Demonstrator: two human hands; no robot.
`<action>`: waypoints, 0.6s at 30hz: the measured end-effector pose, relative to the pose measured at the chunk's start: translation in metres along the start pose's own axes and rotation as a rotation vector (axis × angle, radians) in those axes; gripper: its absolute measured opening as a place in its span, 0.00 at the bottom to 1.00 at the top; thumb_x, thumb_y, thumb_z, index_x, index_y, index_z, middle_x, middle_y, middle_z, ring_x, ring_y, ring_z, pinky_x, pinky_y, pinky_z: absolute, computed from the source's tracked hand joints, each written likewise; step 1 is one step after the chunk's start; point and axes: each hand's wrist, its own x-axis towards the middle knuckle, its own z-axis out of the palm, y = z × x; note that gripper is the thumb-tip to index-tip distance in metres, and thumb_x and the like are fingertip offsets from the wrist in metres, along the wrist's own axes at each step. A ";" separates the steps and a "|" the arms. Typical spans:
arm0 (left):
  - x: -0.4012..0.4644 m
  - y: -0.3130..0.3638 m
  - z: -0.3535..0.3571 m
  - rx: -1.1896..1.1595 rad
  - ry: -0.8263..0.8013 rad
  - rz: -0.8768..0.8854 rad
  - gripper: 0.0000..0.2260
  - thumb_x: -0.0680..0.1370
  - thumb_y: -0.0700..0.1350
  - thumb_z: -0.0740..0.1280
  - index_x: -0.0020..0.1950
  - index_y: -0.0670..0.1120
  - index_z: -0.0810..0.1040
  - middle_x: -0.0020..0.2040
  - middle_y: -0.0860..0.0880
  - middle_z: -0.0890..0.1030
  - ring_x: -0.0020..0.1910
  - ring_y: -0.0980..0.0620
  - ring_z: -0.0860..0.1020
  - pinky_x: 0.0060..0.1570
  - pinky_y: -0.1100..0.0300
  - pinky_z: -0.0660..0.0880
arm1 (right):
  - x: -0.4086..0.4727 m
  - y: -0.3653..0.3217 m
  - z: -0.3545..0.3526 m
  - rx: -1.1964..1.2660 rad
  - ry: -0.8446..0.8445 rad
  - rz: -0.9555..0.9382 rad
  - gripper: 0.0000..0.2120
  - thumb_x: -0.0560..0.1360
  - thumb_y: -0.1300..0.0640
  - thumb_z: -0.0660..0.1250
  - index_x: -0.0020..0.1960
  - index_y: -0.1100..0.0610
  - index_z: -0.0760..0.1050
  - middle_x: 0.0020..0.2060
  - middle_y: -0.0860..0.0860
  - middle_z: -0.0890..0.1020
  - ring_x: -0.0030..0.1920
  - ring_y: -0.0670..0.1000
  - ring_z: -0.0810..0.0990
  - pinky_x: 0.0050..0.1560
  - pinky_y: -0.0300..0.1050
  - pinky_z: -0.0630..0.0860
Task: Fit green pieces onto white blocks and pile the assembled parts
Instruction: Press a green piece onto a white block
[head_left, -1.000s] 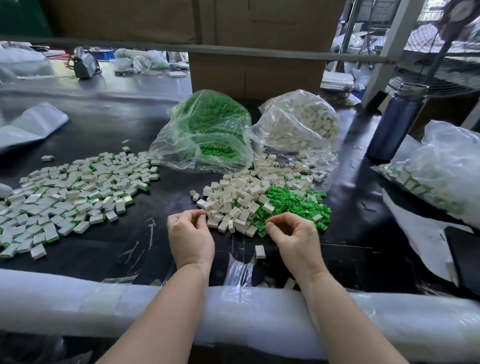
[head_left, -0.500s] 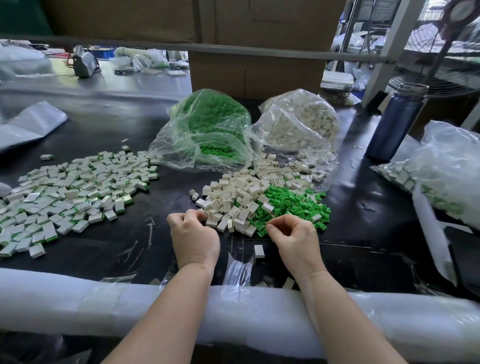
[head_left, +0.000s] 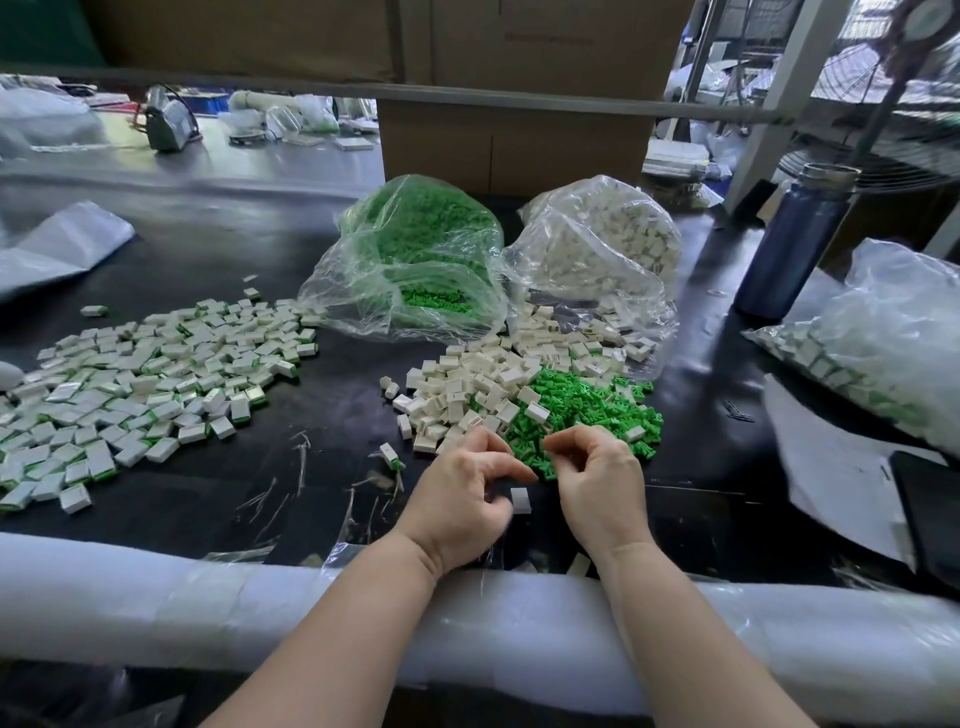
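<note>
A loose heap of white blocks (head_left: 467, 384) lies beside a heap of green pieces (head_left: 587, 405) in the middle of the black table (head_left: 322, 415). My right hand (head_left: 597, 483) hovers at the near edge of the green heap, thumb and forefinger pinched together on a green piece. My left hand (head_left: 462, 499) is just left of it, fingers curled, with nothing visible in them. A single white block (head_left: 520, 500) lies between my hands. One assembled part (head_left: 389, 456) lies alone left of my left hand. The spread of assembled parts (head_left: 140, 384) covers the table's left side.
Two open clear bags stand behind the heaps, one of green pieces (head_left: 415, 260) and one of white blocks (head_left: 597, 249). A blue bottle (head_left: 795, 239) and a filled bag (head_left: 883, 332) are at the right. A white padded roll (head_left: 156, 592) runs along the near edge.
My left hand has shifted right toward my right hand. An assembled part now lies alone on the table left of it. My right hand has barely moved.
</note>
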 end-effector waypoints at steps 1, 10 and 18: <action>0.000 0.000 0.001 0.024 -0.049 0.016 0.14 0.70 0.33 0.65 0.49 0.47 0.84 0.47 0.54 0.74 0.49 0.58 0.71 0.52 0.74 0.66 | 0.000 0.000 0.000 -0.020 -0.012 0.002 0.06 0.73 0.64 0.67 0.43 0.55 0.81 0.43 0.49 0.80 0.46 0.51 0.77 0.49 0.42 0.72; 0.004 -0.010 0.005 -0.015 -0.014 -0.047 0.07 0.73 0.42 0.71 0.50 0.46 0.81 0.45 0.55 0.75 0.44 0.60 0.72 0.47 0.79 0.64 | 0.000 -0.001 0.003 -0.207 -0.084 -0.011 0.06 0.74 0.57 0.69 0.50 0.55 0.81 0.45 0.46 0.73 0.51 0.50 0.75 0.47 0.35 0.64; 0.003 -0.009 0.002 -0.325 0.035 -0.182 0.08 0.73 0.40 0.70 0.45 0.53 0.77 0.42 0.53 0.80 0.43 0.57 0.79 0.48 0.72 0.74 | -0.003 -0.005 -0.001 0.141 -0.054 -0.095 0.07 0.75 0.65 0.66 0.50 0.57 0.80 0.45 0.48 0.81 0.47 0.44 0.77 0.48 0.24 0.68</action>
